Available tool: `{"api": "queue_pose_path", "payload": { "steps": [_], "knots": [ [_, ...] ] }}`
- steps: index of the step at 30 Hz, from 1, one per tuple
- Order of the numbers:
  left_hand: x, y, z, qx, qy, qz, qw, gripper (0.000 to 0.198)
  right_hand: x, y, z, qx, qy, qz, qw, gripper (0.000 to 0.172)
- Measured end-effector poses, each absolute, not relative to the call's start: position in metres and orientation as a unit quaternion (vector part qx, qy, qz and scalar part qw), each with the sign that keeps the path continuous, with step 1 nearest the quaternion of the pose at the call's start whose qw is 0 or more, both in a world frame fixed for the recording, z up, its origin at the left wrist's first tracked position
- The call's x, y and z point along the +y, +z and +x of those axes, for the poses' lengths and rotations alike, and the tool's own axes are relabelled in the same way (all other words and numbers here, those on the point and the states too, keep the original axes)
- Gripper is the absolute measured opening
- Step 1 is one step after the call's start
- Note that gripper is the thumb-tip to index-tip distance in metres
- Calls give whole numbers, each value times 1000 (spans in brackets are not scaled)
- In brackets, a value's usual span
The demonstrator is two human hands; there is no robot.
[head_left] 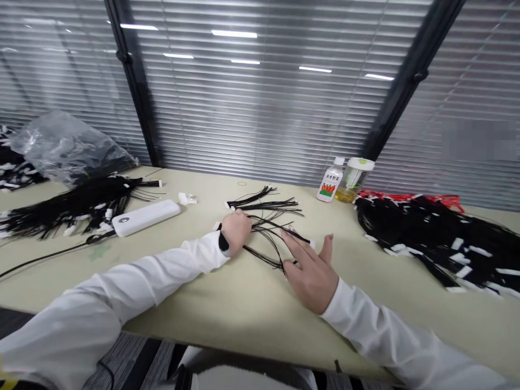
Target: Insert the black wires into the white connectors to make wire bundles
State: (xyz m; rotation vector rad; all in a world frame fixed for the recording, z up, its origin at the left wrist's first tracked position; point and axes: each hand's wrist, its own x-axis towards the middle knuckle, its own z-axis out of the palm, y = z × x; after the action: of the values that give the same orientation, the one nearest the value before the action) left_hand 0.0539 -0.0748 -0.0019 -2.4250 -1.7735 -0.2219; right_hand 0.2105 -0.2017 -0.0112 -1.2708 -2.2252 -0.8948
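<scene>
Head view: near the frame's centre, a loose bundle of thin black wires [270, 225] lies on the pale table [227, 303] between both hands. Left hand [234, 232] is curled closed on one end of the bundle; right hand [311, 268] lies flat and spread, fingers on the strands. Wires fan toward upper centre, some with white tips. Left fingertips are hidden under the fist.

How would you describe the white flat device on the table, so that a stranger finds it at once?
Start from the table and go to the black wire pile on its left. The white power bank lies against that pile, beyond the left hand; it alone is a smooth, long white bar.
</scene>
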Motion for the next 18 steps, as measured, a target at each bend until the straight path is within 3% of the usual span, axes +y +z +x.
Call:
{"api": "queue_pose_path", "payload": {
  "steps": [10,18],
  "knots": [
    [-90,-6,64,-613,-105,-781,64,25,-202,-7,213,-811,-344,-362,304,22],
    [-98,-4,68,-613,-87,-779,94,31,-200,-2,220,-810,-372,-324,316,13]
  ]
}}
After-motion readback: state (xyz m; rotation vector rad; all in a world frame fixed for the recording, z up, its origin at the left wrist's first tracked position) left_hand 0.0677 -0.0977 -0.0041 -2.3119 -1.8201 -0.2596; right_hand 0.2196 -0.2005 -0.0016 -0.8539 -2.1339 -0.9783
